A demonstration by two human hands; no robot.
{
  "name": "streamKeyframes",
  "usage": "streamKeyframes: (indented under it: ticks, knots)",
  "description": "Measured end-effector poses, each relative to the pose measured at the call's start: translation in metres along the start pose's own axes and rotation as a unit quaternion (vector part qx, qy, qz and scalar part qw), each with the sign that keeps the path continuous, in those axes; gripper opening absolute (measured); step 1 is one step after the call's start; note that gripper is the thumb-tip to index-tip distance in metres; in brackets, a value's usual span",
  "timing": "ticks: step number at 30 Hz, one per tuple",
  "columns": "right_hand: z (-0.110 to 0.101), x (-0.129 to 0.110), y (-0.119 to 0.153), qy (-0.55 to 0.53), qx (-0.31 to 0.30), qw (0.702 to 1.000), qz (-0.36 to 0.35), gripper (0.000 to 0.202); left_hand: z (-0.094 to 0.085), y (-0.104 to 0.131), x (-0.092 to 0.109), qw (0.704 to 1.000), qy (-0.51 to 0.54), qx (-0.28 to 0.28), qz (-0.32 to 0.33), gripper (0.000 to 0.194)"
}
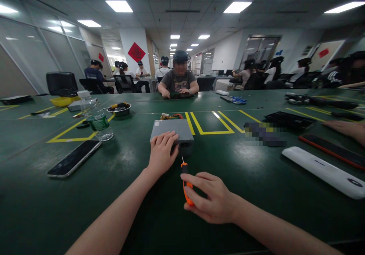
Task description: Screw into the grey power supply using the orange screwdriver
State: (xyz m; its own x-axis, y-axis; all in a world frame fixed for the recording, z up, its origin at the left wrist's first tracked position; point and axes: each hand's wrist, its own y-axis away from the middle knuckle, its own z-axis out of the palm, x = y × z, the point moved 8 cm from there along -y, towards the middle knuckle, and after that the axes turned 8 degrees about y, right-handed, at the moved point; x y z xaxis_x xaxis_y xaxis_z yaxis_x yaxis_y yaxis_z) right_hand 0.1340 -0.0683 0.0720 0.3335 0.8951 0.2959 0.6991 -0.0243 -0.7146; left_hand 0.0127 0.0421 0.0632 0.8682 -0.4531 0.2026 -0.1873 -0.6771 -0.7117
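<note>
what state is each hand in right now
Left hand: open, resting on the box.
Right hand: closed, holding the screwdriver.

No words legible; red diamond sign (136,53) on white pillar (135,35) bore a dark character, too blurred to read; green label (99,123) on bottle (90,107), pale sticker (156,124) on box (174,126), print (180,85) on shirt (169,80) likewise unreadable
</note>
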Motion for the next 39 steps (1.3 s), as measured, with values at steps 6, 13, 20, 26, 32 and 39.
streamKeyframes:
  ticks: [6,13,20,26,32,39]
  knots:
    - [0.002,-0.001,0.001,-0.004,0.0,1.0,0.002,0.021,0.001,0.0,0.0,1.0,0.003,0.002,0.001,0.028]
    - [0.003,-0.002,-0.001,0.017,-0.029,0.999,-0.006,0.023,0.001,0.0,-0.001,1.0,0.0,0.004,0.001,0.028]
    - [0.005,0.001,0.004,-0.006,0.006,1.0,0.004,0.025,0.0,0.0,0.0,1.0,0.0,0.006,0.002,0.028]
    - [0.008,-0.002,0.0,-0.017,-0.06,0.998,-0.003,0.026,0.0,0.0,0.0,1.0,0.004,0.004,0.001,0.027]
    - [0.007,0.001,0.004,-0.006,-0.013,1.0,0.013,0.022,-0.001,-0.001,0.001,1.0,0.001,0.003,0.003,0.028]
    - [0.01,-0.002,0.0,-0.02,-0.045,0.999,0.013,0.029,0.001,0.0,0.0,1.0,-0.002,-0.002,0.003,0.028]
